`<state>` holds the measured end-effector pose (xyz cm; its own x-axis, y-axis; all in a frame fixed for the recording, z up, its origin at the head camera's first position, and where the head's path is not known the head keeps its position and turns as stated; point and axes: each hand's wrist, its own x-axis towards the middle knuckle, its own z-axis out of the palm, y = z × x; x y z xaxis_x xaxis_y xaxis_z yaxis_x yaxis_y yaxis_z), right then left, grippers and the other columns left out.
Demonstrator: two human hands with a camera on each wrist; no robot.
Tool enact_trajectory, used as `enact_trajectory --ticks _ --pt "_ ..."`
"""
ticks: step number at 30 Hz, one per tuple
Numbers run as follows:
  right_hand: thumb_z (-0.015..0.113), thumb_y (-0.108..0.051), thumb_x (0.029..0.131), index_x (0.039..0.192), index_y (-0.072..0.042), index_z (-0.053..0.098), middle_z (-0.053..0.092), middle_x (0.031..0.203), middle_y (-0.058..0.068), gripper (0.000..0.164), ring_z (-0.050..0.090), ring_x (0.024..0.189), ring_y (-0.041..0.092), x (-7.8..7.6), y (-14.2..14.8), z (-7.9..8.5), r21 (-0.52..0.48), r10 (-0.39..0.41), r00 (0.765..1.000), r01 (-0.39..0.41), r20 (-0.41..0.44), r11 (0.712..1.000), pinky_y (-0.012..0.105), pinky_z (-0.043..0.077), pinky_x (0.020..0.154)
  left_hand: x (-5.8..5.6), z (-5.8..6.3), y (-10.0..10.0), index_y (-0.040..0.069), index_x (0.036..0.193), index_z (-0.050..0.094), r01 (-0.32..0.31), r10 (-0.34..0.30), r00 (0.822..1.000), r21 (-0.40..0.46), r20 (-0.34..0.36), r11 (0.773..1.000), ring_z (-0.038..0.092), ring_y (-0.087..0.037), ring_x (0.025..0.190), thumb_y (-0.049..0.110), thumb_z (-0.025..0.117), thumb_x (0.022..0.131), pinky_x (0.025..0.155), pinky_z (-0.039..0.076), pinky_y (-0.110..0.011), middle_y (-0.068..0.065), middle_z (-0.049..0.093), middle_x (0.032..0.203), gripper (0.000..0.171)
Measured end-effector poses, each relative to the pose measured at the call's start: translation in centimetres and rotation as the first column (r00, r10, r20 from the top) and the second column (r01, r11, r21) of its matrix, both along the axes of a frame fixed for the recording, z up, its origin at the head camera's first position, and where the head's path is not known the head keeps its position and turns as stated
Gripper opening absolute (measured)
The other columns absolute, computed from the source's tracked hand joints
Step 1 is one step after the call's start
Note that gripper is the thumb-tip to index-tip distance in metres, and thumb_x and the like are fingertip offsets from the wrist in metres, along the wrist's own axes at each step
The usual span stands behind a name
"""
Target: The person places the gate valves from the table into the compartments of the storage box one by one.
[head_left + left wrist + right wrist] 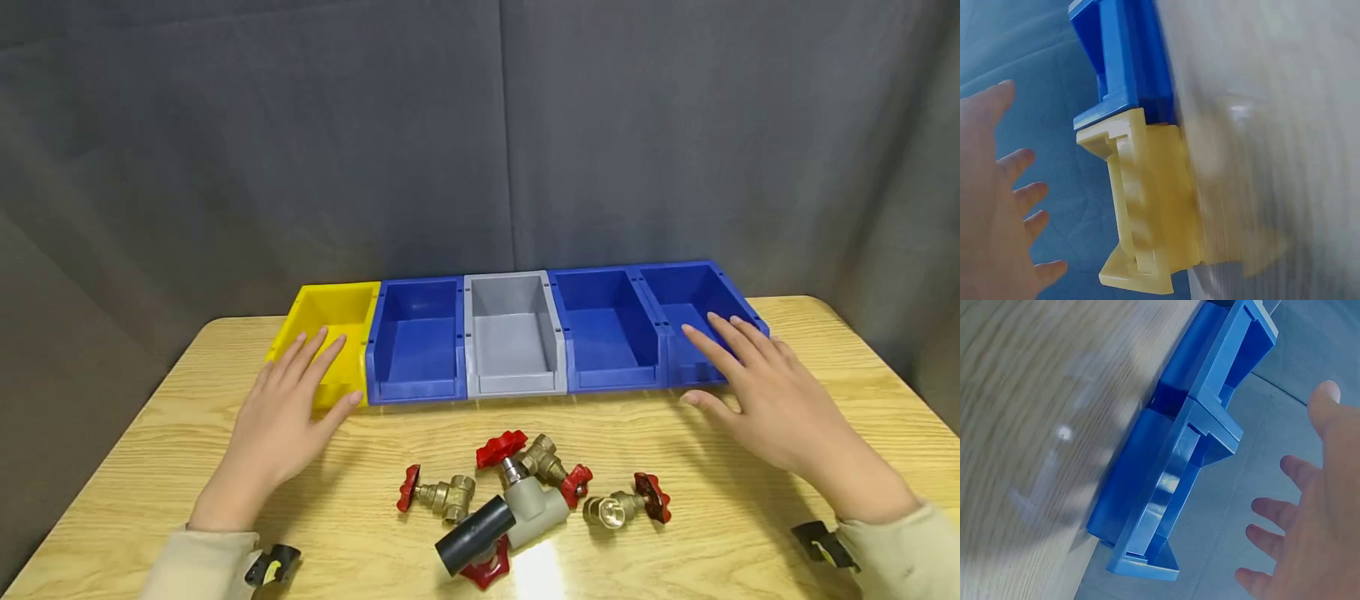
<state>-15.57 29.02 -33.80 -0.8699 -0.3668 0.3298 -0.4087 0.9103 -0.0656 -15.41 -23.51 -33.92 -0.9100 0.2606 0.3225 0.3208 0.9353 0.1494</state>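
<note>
My left hand (pixel 281 417) is held in the air, fingers spread, in front of the yellow bin (pixel 341 304). On the other side my right hand (pixel 780 400) hovers with spread fingers before the rightmost blue bin (pixel 693 287). Neither hand holds anything. Between them on the table lie a brass valve with a red handwheel (pixel 447 497), another brass valve (pixel 542 457) behind, and a third (pixel 611 510) at the right. A grey plastic valve (pixel 534 508) lies among them, partly behind a black pipe piece (pixel 475 535). A dark red handwheel (pixel 489 571) shows beneath the black piece.
The bins stand side by side along the table's back, with a blue bin (pixel 417 333), a grey bin (pixel 513 333) and another blue bin (pixel 607 329) between the outer two. A dark curtain (pixel 480 142) hangs behind the wooden table (pixel 172 467).
</note>
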Motion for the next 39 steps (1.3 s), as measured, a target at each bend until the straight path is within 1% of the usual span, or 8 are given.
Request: enact_trajectory --ticks 6,11,15,21,25,28,35,39 --pt "0.063 -0.047 0.095 0.158 -0.026 0.026 0.025 0.160 0.016 0.077 0.022 0.145 0.042 0.0 -0.4 -0.1 -0.006 0.009 1.000 -0.009 -0.012 1.000 0.062 0.008 0.117 -0.9 -0.3 -0.9 0.015 0.157 0.030 0.009 -0.007 1.000 0.106 -0.017 0.994 0.014 -0.039 0.148 0.048 0.053 0.099 0.113 0.016 -0.066 -0.014 0.021 0.162 0.070" --pt "0.063 -0.048 0.095 0.158 -0.025 0.027 0.024 0.160 0.015 0.076 0.021 0.145 0.040 0.1 -0.4 -0.4 -0.001 0.014 1.000 -0.014 -0.006 1.000 0.060 0.008 0.118 -1.8 -1.2 -2.0 0.014 0.157 0.030 -0.026 0.032 0.999 0.170 -0.038 0.985 0.007 -0.036 0.149 0.046 0.053 0.100 0.115 0.012 -0.064 -0.012 0.018 0.163 0.069" --pt "0.063 -0.048 0.095 0.158 -0.025 0.027 0.024 0.160 0.015 0.076 0.021 0.146 0.040 0.1 -0.4 -0.7 0.005 0.021 1.000 -0.021 -0.004 1.000 0.058 0.007 0.119 -2.8 -2.0 -2.7 0.012 0.158 0.025 -0.090 0.098 0.995 0.335 -0.007 0.938 0.007 -0.036 0.149 0.045 0.049 0.103 0.115 0.011 -0.065 -0.012 0.014 0.164 0.068" --pt "0.063 -0.047 0.095 0.158 -0.025 0.026 0.024 0.161 0.014 0.077 0.022 0.145 0.041 0.3 -0.3 -0.6 0.000 0.026 0.999 -0.026 -0.020 1.000 0.056 0.007 0.119 -3.6 -2.1 -3.3 0.016 0.160 0.015 -0.179 0.167 0.983 0.612 0.077 0.770 0.003 -0.038 0.149 0.043 0.042 0.106 0.113 0.009 -0.069 -0.009 0.004 0.165 0.066" --pt "0.063 -0.046 0.095 0.159 -0.025 0.026 0.025 0.160 0.015 0.077 0.022 0.145 0.041 0.4 -0.2 -0.4 -0.013 0.025 0.999 -0.026 -0.030 1.000 0.055 0.009 0.119 -3.7 -2.3 -3.7 0.015 0.161 0.008 -0.221 0.159 0.975 0.676 0.153 0.703 0.003 -0.039 0.149 0.043 0.038 0.107 0.116 0.006 -0.065 -0.013 0.002 0.165 0.067" --pt "0.063 -0.045 0.096 0.159 -0.025 0.024 0.024 0.160 0.016 0.077 0.021 0.146 0.040 0.5 0.0 -0.1 -0.017 0.014 1.000 -0.015 -0.020 1.000 0.054 0.008 0.120 -3.8 -2.6 -4.0 0.012 0.160 0.004 -0.265 0.134 0.963 0.725 0.234 0.636 0.004 -0.037 0.149 0.044 0.034 0.107 0.119 0.006 -0.058 -0.016 0.004 0.164 0.069" --pt "0.063 -0.045 0.096 0.159 -0.024 0.023 0.025 0.160 0.017 0.078 0.024 0.144 0.043 0.4 0.5 0.5 -0.016 0.008 1.000 -0.009 -0.028 1.000 0.055 0.008 0.119 -4.4 -3.5 -4.8 0.011 0.160 0.015 -0.386 0.074 0.918 0.832 0.390 0.398 0.012 -0.027 0.149 0.054 0.027 0.105 0.121 0.008 -0.042 -0.010 0.014 0.164 0.071" --pt "0.064 -0.045 0.095 0.159 -0.022 0.025 0.027 0.158 0.019 0.078 0.027 0.142 0.044 0.2 0.7 0.8 -0.014 0.008 0.999 -0.008 -0.043 1.000 0.056 0.011 0.119 -4.5 -4.4 -5.7 0.011 0.160 0.015 -0.396 -0.057 0.905 0.886 0.421 0.240 0.016 -0.018 0.148 0.054 0.033 0.105 0.120 0.013 -0.030 -0.004 0.016 0.162 0.072"
